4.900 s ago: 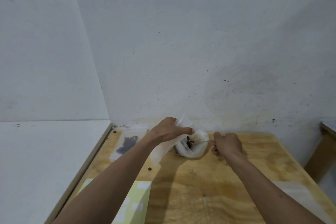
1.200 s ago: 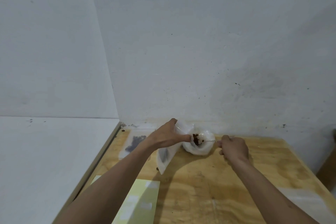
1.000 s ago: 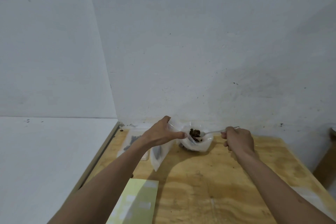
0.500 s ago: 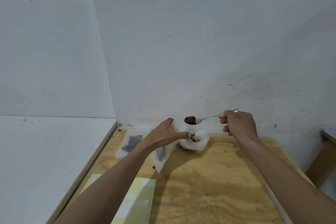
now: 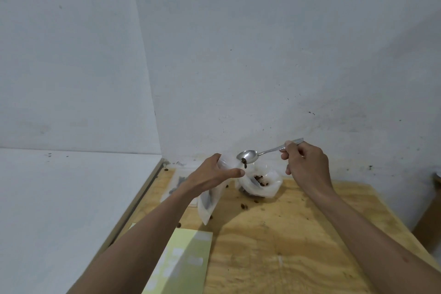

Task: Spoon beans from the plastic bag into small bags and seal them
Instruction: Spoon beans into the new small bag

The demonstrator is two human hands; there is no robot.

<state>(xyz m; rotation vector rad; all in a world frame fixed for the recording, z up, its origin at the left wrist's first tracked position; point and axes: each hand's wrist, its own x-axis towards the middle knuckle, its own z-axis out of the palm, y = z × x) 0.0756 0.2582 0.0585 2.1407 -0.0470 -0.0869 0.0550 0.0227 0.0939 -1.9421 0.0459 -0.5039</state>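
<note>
R hand [image 5: 304, 164] grips spoon [image 5: 248, 156] w/ handle running right and bowl tipped over small bag [image 5: 211, 198]'s mouth, pinched up by L hand [image 5: 212, 176] just left of bean bag [image 5: 260, 184] on bench [image 5: 274, 234].

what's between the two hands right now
In the head view, the spoon bowl, tipped and nearly empty with a last bean or two falling, sits between the left hand gripping the small bag and the right hand. Below lies the open plastic bag.
</note>
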